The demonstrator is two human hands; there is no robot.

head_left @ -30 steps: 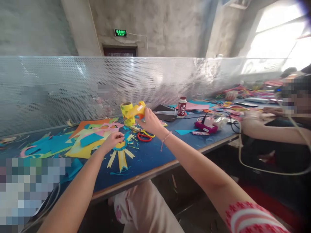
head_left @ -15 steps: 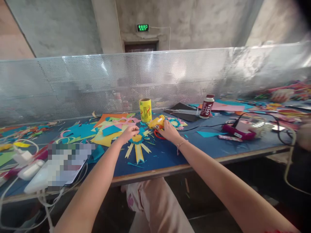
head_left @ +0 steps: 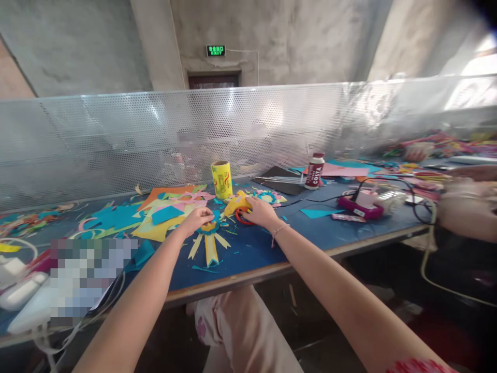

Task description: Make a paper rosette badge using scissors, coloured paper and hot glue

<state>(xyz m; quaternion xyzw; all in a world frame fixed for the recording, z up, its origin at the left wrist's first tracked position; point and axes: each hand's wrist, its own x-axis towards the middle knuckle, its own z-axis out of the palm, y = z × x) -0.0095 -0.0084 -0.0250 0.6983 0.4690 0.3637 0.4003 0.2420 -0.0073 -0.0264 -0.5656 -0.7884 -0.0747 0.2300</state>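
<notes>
My left hand (head_left: 196, 220) is closed in a pinch at the upper left edge of a paper rosette (head_left: 210, 228), which has a blue ruffled rim, a yellow middle and pale ribbon tails (head_left: 210, 251) spread over the table. What exactly its fingertips pinch is partly hidden. My right hand (head_left: 261, 211) is wrapped round a yellow glue gun (head_left: 235, 203), whose nose points left toward the rosette. Just under the glue gun lies a red loop-shaped thing (head_left: 244, 217), half covered. Behind my right hand rests a second blue-rimmed rosette (head_left: 267, 197).
A yellow roll (head_left: 221, 180) stands behind the glue gun. Farther right are a brown bottle (head_left: 314, 171), a purple power strip (head_left: 359, 207) and black cable. Paper sheets (head_left: 116, 216) cover the left side. At the right edge shows another person's arm (head_left: 462, 207).
The view has swung slightly right, so everything sits farther left. The glue gun's nose has tipped down toward the rosette. My left hand stays at the rosette's edge.
</notes>
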